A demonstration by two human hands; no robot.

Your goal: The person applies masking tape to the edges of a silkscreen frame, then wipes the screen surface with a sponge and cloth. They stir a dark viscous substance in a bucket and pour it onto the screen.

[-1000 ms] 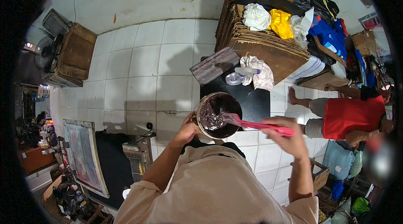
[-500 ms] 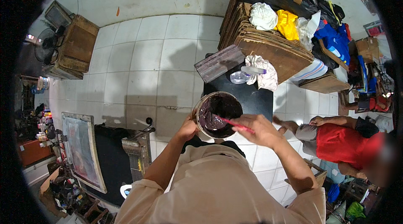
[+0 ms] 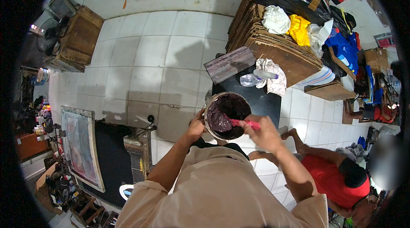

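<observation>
mid-stir: left hand point(image 3: 197, 126) gripping the bucket point(image 3: 227, 115) of dark purple ink, right hand point(image 3: 265, 133) clasping the pink spatula point(image 3: 243, 122), ink looking nearly smooth.

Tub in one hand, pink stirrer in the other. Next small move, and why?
Probably another slow sweep of the pink stirrer around the tub. Its tip sits in the thick dark purple paste, which looks lumpy and streaks the inner wall. The right hand grips the handle over the rim and the left hand steadies the tub's side, so a small circular stroke seems easy.
</observation>
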